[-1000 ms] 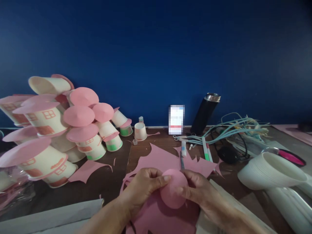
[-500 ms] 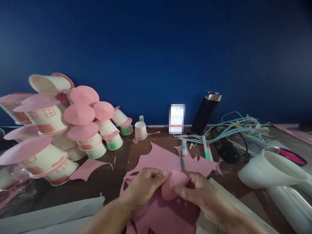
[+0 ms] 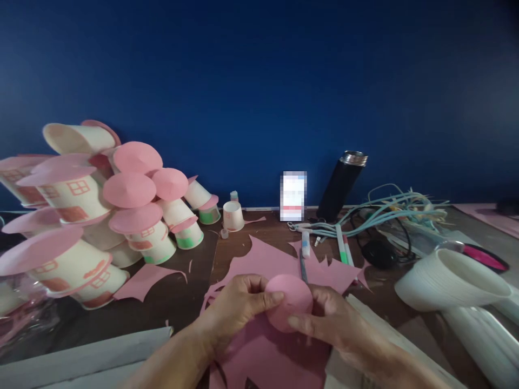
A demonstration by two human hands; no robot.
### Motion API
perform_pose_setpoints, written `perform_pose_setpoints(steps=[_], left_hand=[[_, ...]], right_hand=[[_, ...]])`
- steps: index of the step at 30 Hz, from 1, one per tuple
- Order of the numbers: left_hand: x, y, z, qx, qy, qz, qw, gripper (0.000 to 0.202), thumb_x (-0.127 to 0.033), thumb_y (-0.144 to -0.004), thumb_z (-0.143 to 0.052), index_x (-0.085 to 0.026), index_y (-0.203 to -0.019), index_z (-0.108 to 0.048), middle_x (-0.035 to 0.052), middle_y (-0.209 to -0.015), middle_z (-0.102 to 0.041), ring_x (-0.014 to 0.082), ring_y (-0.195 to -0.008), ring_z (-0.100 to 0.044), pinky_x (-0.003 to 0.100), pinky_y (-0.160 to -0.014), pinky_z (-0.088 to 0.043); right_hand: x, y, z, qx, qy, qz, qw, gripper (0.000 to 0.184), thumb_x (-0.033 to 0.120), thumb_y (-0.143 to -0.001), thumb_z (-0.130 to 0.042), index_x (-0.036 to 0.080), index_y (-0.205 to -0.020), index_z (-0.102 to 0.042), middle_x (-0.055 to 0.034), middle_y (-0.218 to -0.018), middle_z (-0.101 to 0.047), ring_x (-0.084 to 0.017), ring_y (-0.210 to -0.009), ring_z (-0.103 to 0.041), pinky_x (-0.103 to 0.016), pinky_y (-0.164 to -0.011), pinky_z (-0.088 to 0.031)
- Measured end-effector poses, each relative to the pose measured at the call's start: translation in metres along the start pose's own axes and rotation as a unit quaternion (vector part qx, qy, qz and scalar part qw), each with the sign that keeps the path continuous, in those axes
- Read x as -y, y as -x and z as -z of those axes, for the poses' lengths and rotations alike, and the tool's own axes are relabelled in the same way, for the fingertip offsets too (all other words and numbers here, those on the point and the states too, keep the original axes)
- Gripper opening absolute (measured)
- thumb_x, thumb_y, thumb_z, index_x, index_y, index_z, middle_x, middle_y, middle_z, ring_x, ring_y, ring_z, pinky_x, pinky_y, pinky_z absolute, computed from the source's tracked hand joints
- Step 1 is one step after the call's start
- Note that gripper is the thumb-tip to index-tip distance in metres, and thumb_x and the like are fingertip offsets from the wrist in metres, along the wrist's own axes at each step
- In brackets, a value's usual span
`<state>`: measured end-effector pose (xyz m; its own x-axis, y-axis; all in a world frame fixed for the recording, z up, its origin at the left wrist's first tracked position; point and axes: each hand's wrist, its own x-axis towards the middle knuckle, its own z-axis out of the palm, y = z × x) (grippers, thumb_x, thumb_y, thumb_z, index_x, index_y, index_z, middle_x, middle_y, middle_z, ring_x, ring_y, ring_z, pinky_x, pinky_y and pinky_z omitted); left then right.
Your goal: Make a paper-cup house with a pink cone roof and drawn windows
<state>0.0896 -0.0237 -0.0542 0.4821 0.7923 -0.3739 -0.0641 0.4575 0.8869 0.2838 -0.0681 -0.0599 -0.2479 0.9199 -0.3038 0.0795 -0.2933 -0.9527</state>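
A pink paper circle [image 3: 290,300] is held up between both of my hands, its face toward me. My left hand [image 3: 247,300] pinches its left edge, thumb on the front and fingers behind. At the right edge, my right hand [image 3: 328,319] grips it the same way, with the thumb lower down. Beneath the hands lies a large cut-up sheet of pink paper [image 3: 279,356] with jagged edges. Just beyond the circle rest a glue tube with a white cap [image 3: 305,244] and a thin dark tool [image 3: 303,270], its kind unclear.
Stacked decorated paper cups [image 3: 133,232] with pink cone tops fill the left. One small cup [image 3: 233,216] stands near the blue wall. Lit phone [image 3: 293,195], black flask [image 3: 343,183], markers [image 3: 341,246], cables [image 3: 381,213] and nested white cups [image 3: 450,281] occupy the right.
The pink paper has gone from a curved, partly bent shape to a flatter, rounder disc facing me. Both hands stay on its edges, with the left thumb now further onto its face.
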Motion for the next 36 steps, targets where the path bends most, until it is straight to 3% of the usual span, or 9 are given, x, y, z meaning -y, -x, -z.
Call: perform_pose_setpoints(steps=[6,11,25,32,36], left_hand=[[0.0042,-0.0021,0.0053,0.012,0.130,0.013,0.991,0.031,-0.031,-0.066,-0.083,-0.008,-0.081,-0.069,0.0108,-0.072,-0.071,0.0206,-0.066,-0.065,0.035,-0.069,-0.050],[0.0083,-0.0051,0.0067,0.019,0.179,0.011,0.984,0.025,-0.024,-0.067,-0.083,-0.008,-0.081,-0.070,0.0104,-0.072,-0.073,0.0184,-0.067,-0.066,0.031,-0.069,-0.051],[0.0035,-0.0035,0.0013,0.024,0.163,0.006,0.986,0.026,-0.033,-0.072,-0.079,-0.008,-0.074,-0.071,0.0091,-0.065,-0.070,0.0169,-0.064,-0.063,0.029,-0.068,-0.048],[0.0035,-0.0040,0.0041,0.035,0.181,0.003,0.983,0.027,-0.038,-0.079,-0.071,-0.011,-0.084,-0.072,0.0103,-0.081,-0.072,0.0190,-0.077,-0.064,0.031,-0.076,-0.048],[0.0055,-0.0032,0.0055,0.036,0.180,0.011,0.983,0.023,-0.030,-0.073,-0.079,-0.012,-0.082,-0.069,0.0076,-0.080,-0.070,0.0162,-0.075,-0.063,0.029,-0.075,-0.047]], right_hand=[[-0.0007,-0.0020,0.0018,-0.001,-0.068,0.023,0.997,0.036,0.045,-0.074,-0.079,0.012,-0.089,-0.074,-0.0002,-0.068,-0.060,-0.008,-0.058,-0.043,-0.021,-0.053,-0.031],[-0.0010,-0.0045,0.0015,-0.004,-0.121,0.023,0.992,0.033,0.045,-0.075,-0.077,0.013,-0.082,-0.072,0.0011,-0.064,-0.057,-0.009,-0.058,-0.042,-0.023,-0.055,-0.031],[-0.0029,-0.0050,0.0011,-0.007,-0.168,0.028,0.985,0.026,0.038,-0.079,-0.076,0.013,-0.087,-0.074,-0.0023,-0.072,-0.066,-0.009,-0.061,-0.047,-0.022,-0.056,-0.034],[-0.0010,-0.0037,0.0006,-0.005,-0.196,0.034,0.980,0.022,0.034,-0.083,-0.073,0.015,-0.093,-0.075,-0.0035,-0.077,-0.069,-0.011,-0.065,-0.055,-0.023,-0.059,-0.039],[0.0010,-0.0032,-0.0004,0.011,-0.230,0.038,0.972,0.022,0.031,-0.085,-0.072,0.016,-0.100,-0.075,-0.0045,-0.077,-0.072,-0.013,-0.066,-0.058,-0.026,-0.068,-0.045]])
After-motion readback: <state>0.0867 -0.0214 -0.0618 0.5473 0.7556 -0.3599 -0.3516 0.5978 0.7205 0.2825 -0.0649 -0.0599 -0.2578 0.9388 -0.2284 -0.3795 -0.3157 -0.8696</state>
